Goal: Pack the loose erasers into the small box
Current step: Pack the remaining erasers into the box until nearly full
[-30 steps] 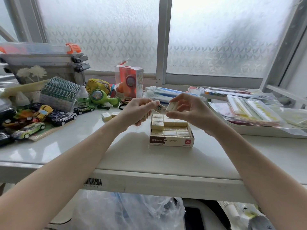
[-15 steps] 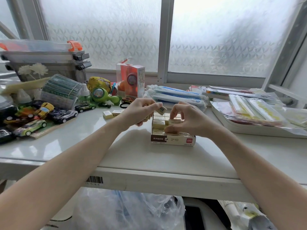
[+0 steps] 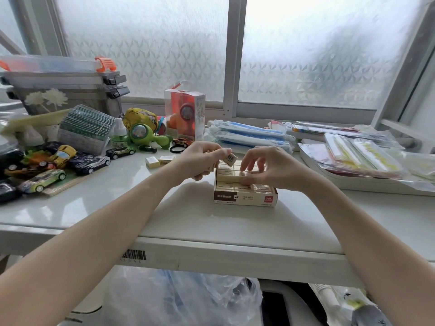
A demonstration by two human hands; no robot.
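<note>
Head view: small box (image 3: 244,198) sits mid-table (image 3: 188,215), rows of erasers inside. Left hand (image 3: 200,161) pinches one eraser (image 3: 229,159) just above the box's back left corner. Right hand (image 3: 270,168), fingers curled down, presses on packed erasers (image 3: 227,177). Two loose erasers (image 3: 159,160) lie left of the box.

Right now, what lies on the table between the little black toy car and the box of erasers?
In the head view, two loose erasers lie side by side between the black toy car and the box.
</note>
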